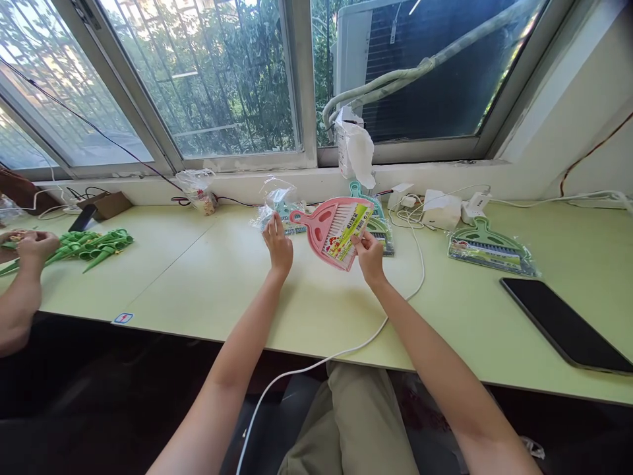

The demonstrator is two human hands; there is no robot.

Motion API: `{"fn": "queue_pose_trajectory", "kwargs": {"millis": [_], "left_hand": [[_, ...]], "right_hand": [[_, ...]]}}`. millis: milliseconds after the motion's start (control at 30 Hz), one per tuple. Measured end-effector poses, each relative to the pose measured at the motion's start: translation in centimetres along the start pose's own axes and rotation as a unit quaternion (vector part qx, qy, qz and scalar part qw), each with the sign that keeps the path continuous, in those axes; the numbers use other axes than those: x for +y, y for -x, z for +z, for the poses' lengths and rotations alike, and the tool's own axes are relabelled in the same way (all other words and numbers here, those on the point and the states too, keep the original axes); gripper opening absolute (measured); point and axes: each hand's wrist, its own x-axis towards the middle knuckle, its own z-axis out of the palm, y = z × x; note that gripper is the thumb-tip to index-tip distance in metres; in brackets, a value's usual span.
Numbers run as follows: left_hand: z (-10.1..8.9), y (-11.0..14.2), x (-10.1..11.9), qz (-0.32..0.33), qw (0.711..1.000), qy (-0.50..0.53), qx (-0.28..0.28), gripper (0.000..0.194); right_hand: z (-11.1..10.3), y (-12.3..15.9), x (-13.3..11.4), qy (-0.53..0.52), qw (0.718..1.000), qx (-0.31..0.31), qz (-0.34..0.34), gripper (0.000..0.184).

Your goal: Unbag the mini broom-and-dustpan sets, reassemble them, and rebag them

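Note:
My right hand (368,253) is closed on the lower edge of a pink mini dustpan set (324,227) with a green and yellow label, holding it tilted above the pale green desk (208,284). My left hand (277,245) pinches a clear plastic bag (274,198) just left of the pink handle. Behind the pink set lie teal dustpan sets (378,227) in wrappers.
A green dustpan set in its wrapper (487,249) lies to the right, a black tablet (564,323) nearer the desk edge. White chargers (440,210) and a white cable (418,264) run across the desk. At far left another person's hands (30,245) work by green plastic pieces (91,245).

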Motion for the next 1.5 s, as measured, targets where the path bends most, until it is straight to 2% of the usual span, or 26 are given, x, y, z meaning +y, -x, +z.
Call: {"fn": "queue_pose_trajectory", "kwargs": {"millis": [200,400,567,733,833,967,1067,1167,1367,1500], "left_hand": [[0.3,0.0,0.0,0.020,0.999,0.026,-0.009,0.080],[0.3,0.1,-0.1,0.024,1.000,0.014,-0.010,0.080],[0.5,0.1,-0.2,0.016,1.000,0.019,-0.014,0.081],[0.7,0.3,-0.1,0.034,0.999,0.018,-0.015,0.082],[0.9,0.4,0.1,0.053,0.998,0.018,-0.016,0.082],[1.0,0.5,0.3,0.062,0.997,0.020,-0.029,0.081],[1.2,0.7,0.5,0.044,0.999,0.008,-0.025,0.082],[1.4,0.8,0.4,0.046,0.999,0.022,-0.009,0.084],[1.7,1.0,0.4,0.152,0.983,0.101,-0.017,0.081],[1.8,1.6,1.5,0.182,0.978,0.095,-0.042,0.076]], "right_hand": [[0.8,1.0,-0.6,0.101,0.992,-0.053,-0.045,0.030],[1.1,1.9,-1.0,0.194,0.977,0.006,-0.085,0.024],[0.6,1.5,-1.3,0.163,0.982,0.069,-0.068,0.025],[0.7,1.6,-1.5,0.159,0.982,0.079,-0.057,0.022],[0.6,1.5,-1.3,0.165,0.980,0.106,-0.037,0.020],[0.2,1.1,-1.1,0.142,0.979,0.146,0.001,0.025],[0.1,1.0,-1.1,0.106,0.981,0.160,0.005,0.031],[0.5,1.0,-0.9,0.062,0.987,0.150,0.002,0.034],[1.3,1.3,-0.2,0.017,0.997,0.074,-0.010,0.033],[1.4,1.2,0.1,0.006,0.997,0.079,-0.001,0.034]]}}
